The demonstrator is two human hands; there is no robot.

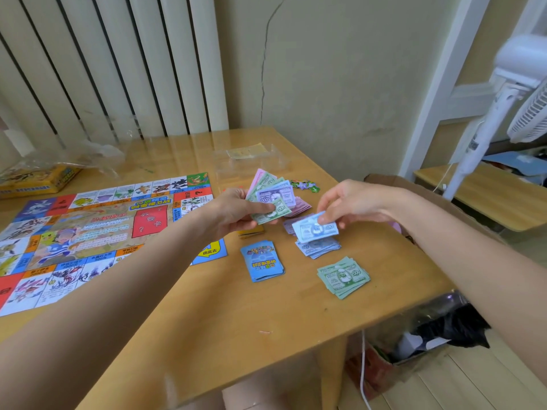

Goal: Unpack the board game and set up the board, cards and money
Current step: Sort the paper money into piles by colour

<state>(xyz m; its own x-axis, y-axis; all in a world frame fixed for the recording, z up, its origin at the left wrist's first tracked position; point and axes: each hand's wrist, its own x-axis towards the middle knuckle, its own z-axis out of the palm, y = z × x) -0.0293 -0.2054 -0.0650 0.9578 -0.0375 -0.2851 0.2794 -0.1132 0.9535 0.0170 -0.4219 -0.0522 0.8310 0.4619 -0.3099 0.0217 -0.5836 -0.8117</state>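
Meanwhile left hand (233, 213) fingers grip fanned notes (270, 196); right hand (352, 202) fingers pinch blue note (315, 229).

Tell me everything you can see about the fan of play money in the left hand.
The fan of play money is a spread of thin paper notes in mixed colours: green, purple and pink. One purple note reads 5000, and the front green one shows zeros. The left hand pinches it at the lower edge, thumb on the front green note, holding it up above the wooden table, just right of the game board. The right hand grips a separate blue note.
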